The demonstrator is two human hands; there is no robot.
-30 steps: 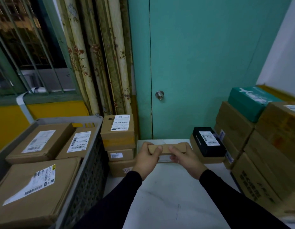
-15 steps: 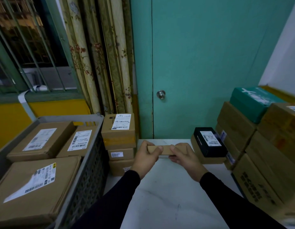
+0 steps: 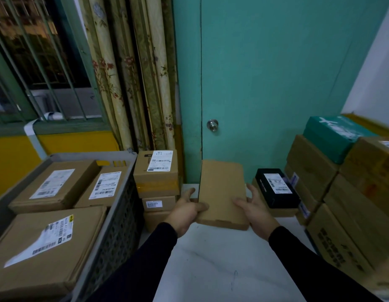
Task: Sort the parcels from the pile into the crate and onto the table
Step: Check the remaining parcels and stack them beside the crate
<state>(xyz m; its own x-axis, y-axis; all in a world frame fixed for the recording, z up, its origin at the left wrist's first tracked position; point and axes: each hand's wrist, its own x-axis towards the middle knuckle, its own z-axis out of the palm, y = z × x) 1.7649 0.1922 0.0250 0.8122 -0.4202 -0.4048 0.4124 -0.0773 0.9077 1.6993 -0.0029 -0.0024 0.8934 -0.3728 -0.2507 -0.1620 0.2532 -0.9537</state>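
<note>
Both hands, left hand (image 3: 185, 211) and right hand (image 3: 258, 211), are gripping the flat parcel (image 3: 222, 192) by its near edges, fingers curled around it, holding it above the table (image 3: 211, 264). She is probably checking it; next it needs a destination, crate (image 3: 115, 219) or tabletop.

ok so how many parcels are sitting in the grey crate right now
3 show in the grey crate: a large flat box nearest, a flat box at the far left, and a smaller box at the far right. Others may lie hidden underneath.
</note>
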